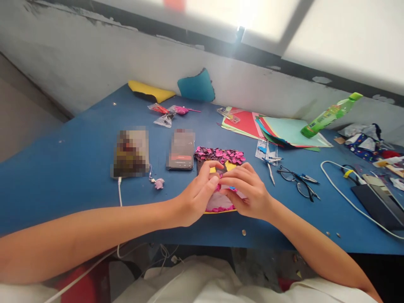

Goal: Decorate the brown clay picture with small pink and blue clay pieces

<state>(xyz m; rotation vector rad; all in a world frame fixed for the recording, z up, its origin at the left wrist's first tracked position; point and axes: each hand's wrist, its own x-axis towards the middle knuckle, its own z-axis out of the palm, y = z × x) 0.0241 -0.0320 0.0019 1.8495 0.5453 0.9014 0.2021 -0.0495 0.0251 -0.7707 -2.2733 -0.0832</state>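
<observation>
A craft panel point(221, 155) lies flat near the front edge of the blue table, its top band covered in small pink and dark petal-like pieces. Yellow patches and a pale pink lower area with a pink border show around my hands. My left hand point(199, 191) is closed in a pinch over the panel's middle. Close against its fingertips, my right hand point(252, 194) has its fingers curled and thumb bent inward. Something small and pink seems to be between the fingertips, but its kind is hidden. A bit of blue shows under the right fingers.
Left of the panel are a phone point(181, 153), a blurred-out device point(131, 153) with a white cable, and a small charm point(159, 183). To the right lie a compass point(269, 166), glasses point(296, 183) and coloured paper sheets point(284, 128) under a tilted green bottle point(330, 115).
</observation>
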